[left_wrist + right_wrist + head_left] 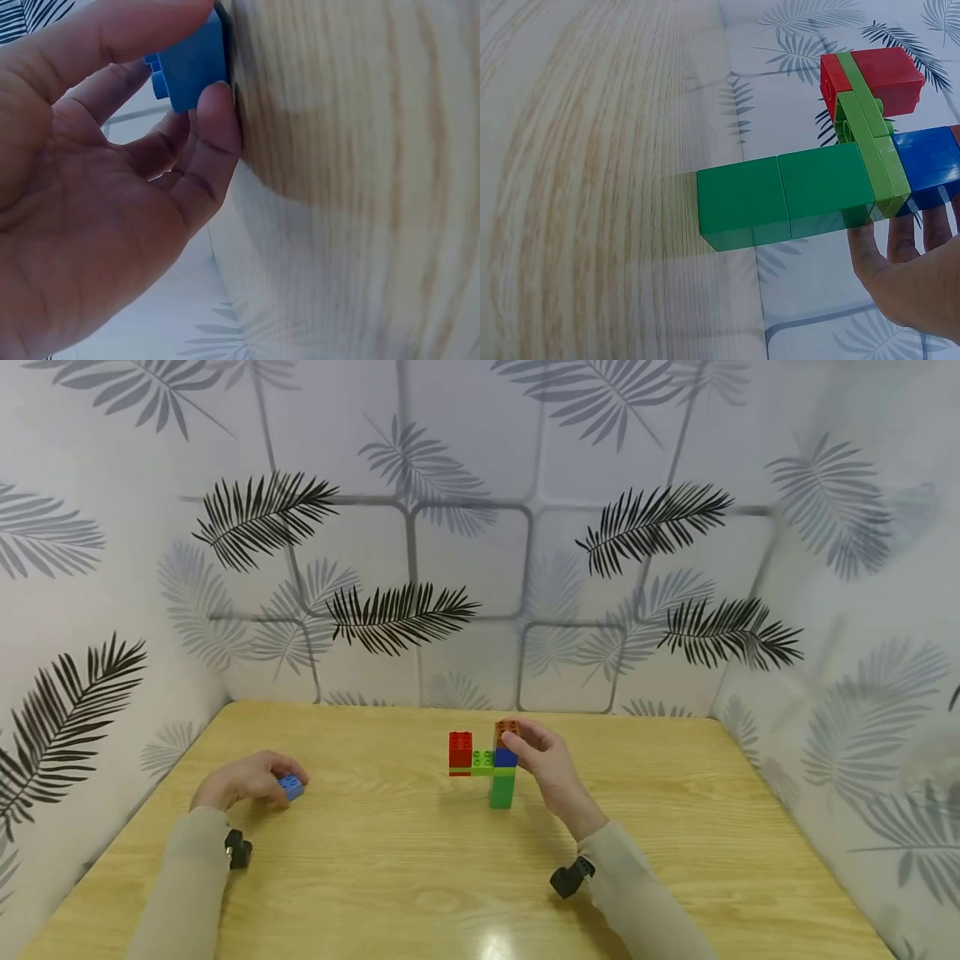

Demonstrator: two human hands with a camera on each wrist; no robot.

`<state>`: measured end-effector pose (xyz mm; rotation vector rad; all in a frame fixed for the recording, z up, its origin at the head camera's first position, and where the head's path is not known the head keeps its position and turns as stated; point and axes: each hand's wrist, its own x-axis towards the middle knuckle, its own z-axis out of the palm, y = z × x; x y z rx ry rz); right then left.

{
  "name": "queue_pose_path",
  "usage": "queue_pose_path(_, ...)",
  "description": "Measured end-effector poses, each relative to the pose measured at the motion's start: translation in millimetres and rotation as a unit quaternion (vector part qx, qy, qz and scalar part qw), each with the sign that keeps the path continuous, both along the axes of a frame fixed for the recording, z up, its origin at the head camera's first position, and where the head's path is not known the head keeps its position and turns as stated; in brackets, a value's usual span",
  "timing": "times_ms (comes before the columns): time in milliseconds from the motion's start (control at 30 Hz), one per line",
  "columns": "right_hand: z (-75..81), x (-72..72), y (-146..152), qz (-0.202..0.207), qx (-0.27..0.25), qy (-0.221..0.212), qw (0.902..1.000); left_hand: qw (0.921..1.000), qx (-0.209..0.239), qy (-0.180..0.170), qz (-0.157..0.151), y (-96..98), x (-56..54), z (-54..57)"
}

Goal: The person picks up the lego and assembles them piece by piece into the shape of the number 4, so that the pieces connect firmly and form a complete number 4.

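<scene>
At the left of the table, my left hand pinches a light blue toy brick; the left wrist view has this brick between thumb and fingers, close against the wood. My right hand grips the upper part of a toy-brick tower, thumb near the brown-orange top brick. Below that come a dark blue brick, light green plates and two green bricks at the foot. A lime arm juts left from the tower and bears red bricks at its end.
A wood-grain table lies under both hands. Behind it and along both sides stand pale walls with a leaf pattern. Dark wrist cameras sit on both sleeves.
</scene>
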<state>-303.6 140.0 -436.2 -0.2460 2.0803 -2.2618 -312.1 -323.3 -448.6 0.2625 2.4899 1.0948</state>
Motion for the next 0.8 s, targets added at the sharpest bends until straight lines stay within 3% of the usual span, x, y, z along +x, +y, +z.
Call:
queue_pose_path(167,0.4,2.4,-1,-0.001,0.008,-0.005,1.0,0.9996,0.023,0.013,-0.009,0.5,2.5,-0.6)
queue_pose_path(400,0.9,2.9,-2,-0.001,0.007,0.002,1.0,0.996,0.044,0.077,0.007,8.1,0.7,3.4)
queue_pose_path(633,-0.5,3.4,-2,-0.001,-0.003,-0.001,1.0,0.9868,0.077,0.141,0.019,29.0,-2.1,8.4)
queue_pose_path(800,1.1,2.4,-2,0.002,0.002,0.004,1.0,0.98,0.134,0.143,0.032,45.2,-4.9,15.2)
